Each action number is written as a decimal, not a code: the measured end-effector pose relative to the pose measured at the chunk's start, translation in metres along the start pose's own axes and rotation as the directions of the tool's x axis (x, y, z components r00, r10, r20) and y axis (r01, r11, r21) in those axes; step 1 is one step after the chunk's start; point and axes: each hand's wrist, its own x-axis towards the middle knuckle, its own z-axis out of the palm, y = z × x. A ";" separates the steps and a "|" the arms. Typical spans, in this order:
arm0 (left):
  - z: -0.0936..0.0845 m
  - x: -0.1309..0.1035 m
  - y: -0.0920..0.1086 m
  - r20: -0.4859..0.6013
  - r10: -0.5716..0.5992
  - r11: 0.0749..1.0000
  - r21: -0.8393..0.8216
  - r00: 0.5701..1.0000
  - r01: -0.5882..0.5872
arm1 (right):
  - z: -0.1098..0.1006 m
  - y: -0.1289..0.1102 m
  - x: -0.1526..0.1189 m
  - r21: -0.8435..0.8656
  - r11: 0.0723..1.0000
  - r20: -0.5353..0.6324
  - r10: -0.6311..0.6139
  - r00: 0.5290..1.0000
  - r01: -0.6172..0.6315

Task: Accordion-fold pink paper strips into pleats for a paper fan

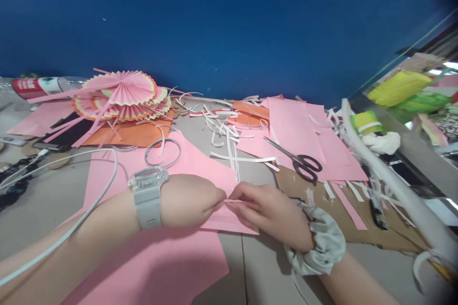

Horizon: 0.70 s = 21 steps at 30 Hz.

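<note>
A thin pink paper strip (236, 201) is pinched between my two hands, above large pink paper sheets (200, 162). My left hand (195, 200), below a grey watch (148, 195), is closed with its fingertips at the strip's left end. From the right, my right hand (266, 209) holds the strip between thumb and fingers; a pale green scrunchie (318, 240) circles that wrist. The two hands nearly touch. Black-handled scissors (304, 164) lie partly spread, up and to the right of my right hand.
Pink folded paper rosettes (121, 93) and a bottle (39, 86) stand at the back left. White strips (222, 124) lie mid-back. A white cable (110, 181) crosses my left forearm; a white bar (390, 176) runs along the right. Brown cardboard (296, 190) lies under the scissors.
</note>
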 end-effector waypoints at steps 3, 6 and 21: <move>-0.006 0.000 -0.005 0.087 0.020 0.999 -0.028 0.996 -0.018 | -0.003 0.001 0.000 0.003 1.000 0.002 0.001 1.000 -0.001; -0.011 0.001 -0.015 0.164 0.051 0.997 -0.073 0.985 -0.039 | -0.004 0.002 0.000 -0.014 1.000 0.012 -0.002 1.000 0.002; -0.036 -0.007 -0.039 -0.070 -0.006 0.989 -0.145 0.998 -0.004 | -0.024 0.030 -0.003 0.282 0.951 -0.201 0.191 0.961 -0.130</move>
